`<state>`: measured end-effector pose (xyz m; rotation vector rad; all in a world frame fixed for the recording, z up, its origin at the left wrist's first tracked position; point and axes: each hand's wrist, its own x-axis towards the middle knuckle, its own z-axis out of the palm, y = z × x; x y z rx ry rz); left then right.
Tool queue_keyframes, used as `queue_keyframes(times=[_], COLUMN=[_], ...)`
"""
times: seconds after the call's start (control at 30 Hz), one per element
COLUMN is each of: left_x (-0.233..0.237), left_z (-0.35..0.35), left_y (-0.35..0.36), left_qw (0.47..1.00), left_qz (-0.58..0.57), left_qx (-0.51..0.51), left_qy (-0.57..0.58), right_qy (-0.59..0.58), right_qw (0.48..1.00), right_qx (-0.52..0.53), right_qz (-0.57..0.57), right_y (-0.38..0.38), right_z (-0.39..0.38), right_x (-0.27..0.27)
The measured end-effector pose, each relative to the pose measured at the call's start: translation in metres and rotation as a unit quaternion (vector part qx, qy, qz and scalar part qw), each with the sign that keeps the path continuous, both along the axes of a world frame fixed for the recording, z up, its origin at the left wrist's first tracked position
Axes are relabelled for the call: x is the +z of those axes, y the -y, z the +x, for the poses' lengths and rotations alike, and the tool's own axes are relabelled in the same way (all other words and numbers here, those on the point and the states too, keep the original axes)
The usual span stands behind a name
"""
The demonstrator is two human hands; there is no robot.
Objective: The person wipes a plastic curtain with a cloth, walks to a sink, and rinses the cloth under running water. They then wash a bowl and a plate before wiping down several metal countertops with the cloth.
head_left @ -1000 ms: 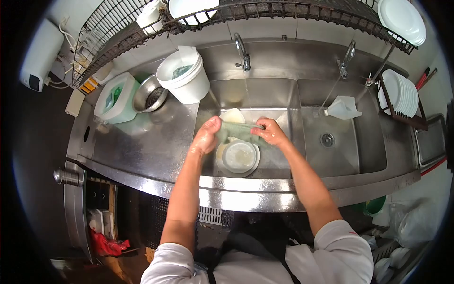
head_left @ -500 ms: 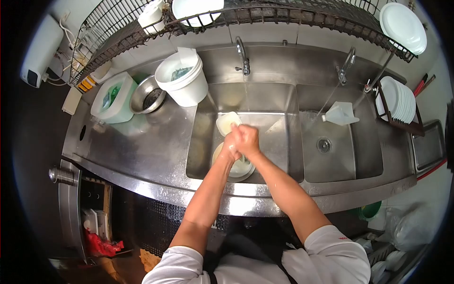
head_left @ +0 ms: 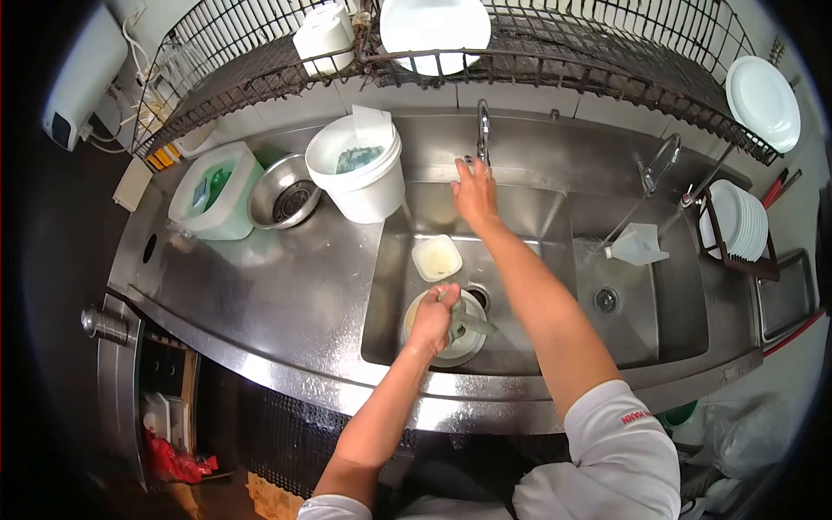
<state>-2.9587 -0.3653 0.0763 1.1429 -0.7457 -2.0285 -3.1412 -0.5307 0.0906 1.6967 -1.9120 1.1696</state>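
Observation:
My left hand (head_left: 432, 319) is closed around a limp grey-green cloth (head_left: 471, 324) in the left sink basin. Below it sits a stack of pale bowls (head_left: 458, 354), partly covered by the hand and cloth. A small square white dish (head_left: 438, 258) with yellowish residue lies just beyond that hand. My right hand (head_left: 476, 198) is stretched out towards the left tap (head_left: 484, 130), its fingers apart and their tips right at the tap's handle.
In the right basin (head_left: 641, 321) a translucent plastic jug (head_left: 637, 245) lies under a running tap (head_left: 660, 165). A white bucket (head_left: 368, 186), steel bowl (head_left: 283, 192) and pale green tub (head_left: 217, 192) stand left. Overhead hangs a wire rack (head_left: 555, 74); plates (head_left: 741, 221) stand in a holder at right.
My hands have come apart: the right has moved up and forward to the tap, while the left stays low over the bowls with the cloth. The view has shifted slightly.

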Motion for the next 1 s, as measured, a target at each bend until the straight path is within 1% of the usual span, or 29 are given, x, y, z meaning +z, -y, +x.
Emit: queue_keyframes(times=[0.03, 0.1, 0.13, 0.17, 0.2, 0.23, 0.27, 0.33, 0.37, 0.43, 0.47, 0.5, 0.53, 0.57, 0.6, 0.67, 0.73, 0.77, 0.83, 0.87, 0.93, 0.97, 1.0], left_x=[0.013, 0.014, 0.012, 0.006, 0.001, -0.004, -0.008, -0.004, -0.001, -0.007, -0.015, -0.033, -0.056, -0.077, -0.086, -0.053, -0.034, -0.094, -0.149, -0.129, -0.070, -0.046, -0.028], left_z=[0.003, 0.009, 0.012, 0.015, 0.018, 0.021, 0.023, 0.025, 0.022, 0.009, 0.000, -0.012, -0.035, -0.054, -0.070, -0.100, -0.124, -0.148, -0.181, -0.185, -0.183, -0.180, -0.179], left_y=[-0.001, 0.002, 0.004, 0.009, 0.015, 0.020, 0.022, 0.027, 0.031, 0.037, 0.039, 0.046, 0.054, 0.069, 0.081, 0.094, 0.118, 0.149, 0.175, 0.176, 0.174, 0.173, 0.169], left_qw=[1.000, 1.000, 0.999, 0.999, 1.000, 1.000, 1.000, 0.999, 0.999, 1.000, 1.000, 1.000, 0.997, 0.990, 0.978, 0.950, 0.924, 0.932, 0.907, 0.882, 0.803, 0.750, 0.689], left_qz=[0.008, 0.027, 0.037, 0.024, 0.012, 0.003, -0.005, 0.033, 0.048, 0.022, 0.010, 0.002, -0.033, -0.071, -0.110, -0.166, -0.224, -0.302, -0.383, -0.394, -0.408, -0.411, -0.410], left_qx=[-0.002, -0.010, -0.013, -0.018, -0.020, -0.023, -0.026, -0.017, -0.013, -0.015, -0.016, -0.018, -0.049, -0.078, -0.108, -0.136, -0.204, -0.163, -0.153, -0.187, -0.247, -0.272, -0.294], left_qy=[0.024, -0.009, -0.025, -0.016, -0.009, -0.002, 0.006, 0.005, 0.005, 0.010, 0.013, 0.008, 0.051, 0.097, 0.144, 0.226, 0.233, 0.116, 0.087, 0.179, 0.357, 0.441, 0.521], right_qy=[0.002, 0.006, 0.059, 0.111, 0.164, 0.195, 0.247, 0.346, 0.315, 0.385, 0.558, 0.675, 0.776, 0.837, 0.839, 0.840, 0.781, 0.747, 0.652, 0.600, 0.407, 0.433, 0.311], right_qw=[0.998, 0.985, 0.986, 0.983, 0.978, 0.971, 0.962, 0.933, 0.935, 0.904, 0.823, 0.737, 0.630, 0.540, 0.537, 0.527, 0.601, 0.638, 0.726, 0.765, 0.871, 0.855, 0.910], right_qx=[-0.002, -0.005, -0.011, -0.017, -0.022, -0.036, -0.052, -0.088, -0.136, -0.184, -0.107, -0.035, 0.012, 0.053, 0.077, 0.125, 0.168, 0.188, 0.221, 0.236, 0.275, 0.283, 0.274], right_qz=[0.058, 0.172, 0.158, 0.144, 0.130, 0.134, 0.108, 0.053, 0.092, 0.027, 0.008, 0.017, 0.031, 0.071, 0.054, 0.018, 0.017, 0.017, 0.005, -0.002, 0.006, 0.031, -0.002], right_y=[0.014, 0.040, 0.060, 0.083, 0.096, 0.069, 0.058, 0.033, 0.038, 0.031, 0.021, 0.004, -0.013, -0.032, -0.036, -0.044, -0.055, -0.063, -0.079, -0.088, -0.118, -0.125, -0.118], right_z=[-0.006, -0.024, -0.040, -0.060, -0.069, -0.058, -0.058, -0.074, -0.089, -0.083, -0.075, -0.061, -0.046, -0.022, -0.019, -0.018, -0.018, -0.018, -0.010, -0.007, 0.001, 0.005, -0.002], right_x=[0.003, 0.004, -0.010, -0.034, -0.047, -0.011, -0.016, -0.023, -0.055, -0.092, -0.103, -0.097, -0.089, -0.055, -0.047, -0.041, -0.026, -0.016, -0.003, 0.005, 0.031, 0.029, 0.014])
